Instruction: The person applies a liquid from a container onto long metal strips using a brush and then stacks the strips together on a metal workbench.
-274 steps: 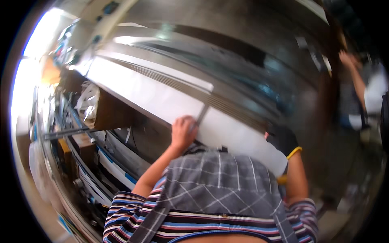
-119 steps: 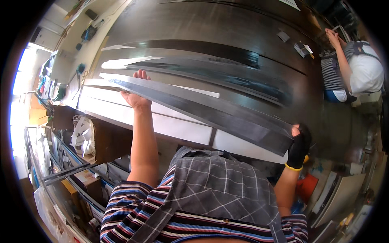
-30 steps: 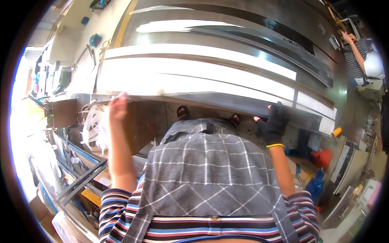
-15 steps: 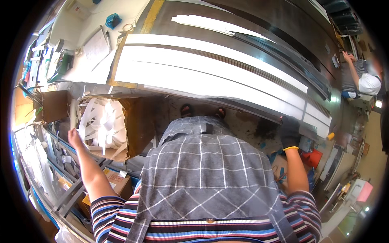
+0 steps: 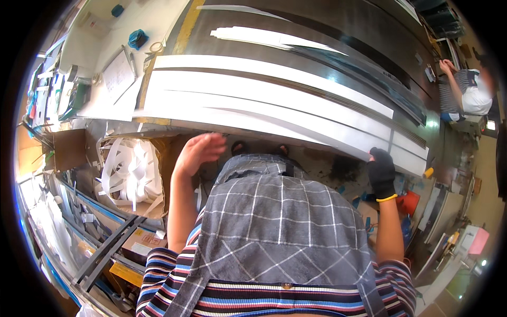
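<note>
My bare left hand (image 5: 199,153) is in the air just in front of the table's front edge, its fingers stretched out and slightly blurred, with nothing in them. At the right end of the table, my right hand (image 5: 381,171), in a black glove with bare fingertips, is closed on the end of a long thin grey strip (image 5: 306,133). That strip runs leftward along the table's front edge, over long white panels (image 5: 243,98). To the left of my left arm stands a cardboard box (image 5: 158,179) full of curled white strips (image 5: 132,171).
The dark table (image 5: 359,58) bears more white strips (image 5: 248,37). A paper sheet (image 5: 117,76) and a blue crumpled bundle (image 5: 138,39) lie at the upper left. A metal rack (image 5: 100,251) stands at the lower left. Another person (image 5: 470,92) sits at the far right.
My left hand has swung right from beyond the cardboard box, where a blurred pale strip showed beside it, to the table's front edge. The grey strip's left part now arches over the white panels.
</note>
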A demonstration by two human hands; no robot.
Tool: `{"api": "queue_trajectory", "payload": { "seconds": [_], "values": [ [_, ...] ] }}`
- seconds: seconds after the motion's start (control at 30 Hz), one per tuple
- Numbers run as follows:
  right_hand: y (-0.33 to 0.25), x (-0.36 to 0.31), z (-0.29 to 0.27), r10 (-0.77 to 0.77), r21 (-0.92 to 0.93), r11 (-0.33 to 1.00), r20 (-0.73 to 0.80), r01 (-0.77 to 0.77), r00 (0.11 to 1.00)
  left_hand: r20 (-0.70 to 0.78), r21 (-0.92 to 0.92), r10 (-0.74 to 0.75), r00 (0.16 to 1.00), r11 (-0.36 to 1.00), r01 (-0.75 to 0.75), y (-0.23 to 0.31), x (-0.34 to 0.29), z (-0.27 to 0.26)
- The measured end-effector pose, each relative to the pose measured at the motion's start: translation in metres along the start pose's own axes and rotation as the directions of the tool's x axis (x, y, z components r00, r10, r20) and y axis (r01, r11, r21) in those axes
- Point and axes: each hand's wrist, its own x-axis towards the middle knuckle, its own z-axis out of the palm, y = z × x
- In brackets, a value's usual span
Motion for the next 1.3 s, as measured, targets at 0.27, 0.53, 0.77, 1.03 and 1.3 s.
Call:
{"api": "queue_trajectory", "payload": {
  "seconds": [0.27,0.53,0.77,1.03,1.3],
  "values": [
    [0.070,0.014,0.019,-0.074,0.096,0.994,0.163,0.059,0.984,-0.211,-0.894,0.460,0.862,0.266,-0.360,0.047,0.080,0.062],
    [0.061,0.028,0.054,0.013,-0.125,0.992,0.008,-0.012,1.000,-0.518,-0.508,0.302,0.800,0.643,-0.572,0.023,0.091,0.022],
    [-0.013,0.038,0.079,0.051,0.226,0.974,-0.203,-0.004,0.978,-0.614,0.060,0.307,0.728,0.937,-0.345,0.043,0.068,0.034],
    [-0.205,0.209,0.108,-0.296,0.832,0.484,-0.137,0.272,0.945,-0.463,-0.213,0.422,0.779,0.800,-0.560,0.081,0.021,0.046],
    [-0.273,0.255,0.139,-0.477,0.842,0.438,0.515,-0.315,0.713,-0.479,-0.226,0.298,0.825,0.867,-0.445,0.076,0.024,-0.011]
  ]
}}
